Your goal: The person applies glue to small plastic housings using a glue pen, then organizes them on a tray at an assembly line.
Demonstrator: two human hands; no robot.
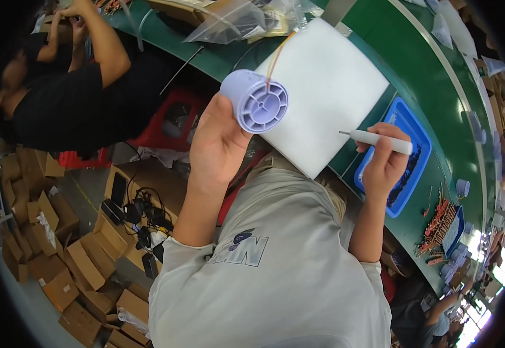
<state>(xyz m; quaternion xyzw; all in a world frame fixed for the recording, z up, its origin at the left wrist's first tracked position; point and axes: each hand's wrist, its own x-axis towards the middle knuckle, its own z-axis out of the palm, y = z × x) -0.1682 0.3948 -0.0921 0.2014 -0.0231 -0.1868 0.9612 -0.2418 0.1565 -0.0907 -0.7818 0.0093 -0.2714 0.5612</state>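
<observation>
My left hand (218, 142) is wrapped around a lavender plastic cylindrical housing (244, 95), raised over the near left side of a white foam sheet (328, 75). The housing's ribbed round end, with a spoked centre, is turned toward me. Thin orange and brown wires (276, 58) run up from it. In my right hand (383, 168) is a white pen-shaped screwdriver (383, 141), its thin metal bit pointing left over the foam's right edge. Bit and housing are well apart. Under the right hand lies a blue tray (404, 116) with small dark parts in it.
Clear plastic bags (229, 26) lie at the bench's far edge. On the right are red-wired parts (438, 229) and more lavender housings (455, 267). A co-worker (78, 98) sits at left, near red stools (171, 119). Cardboard boxes (90, 261) and black adapters (142, 211) crowd the lower left.
</observation>
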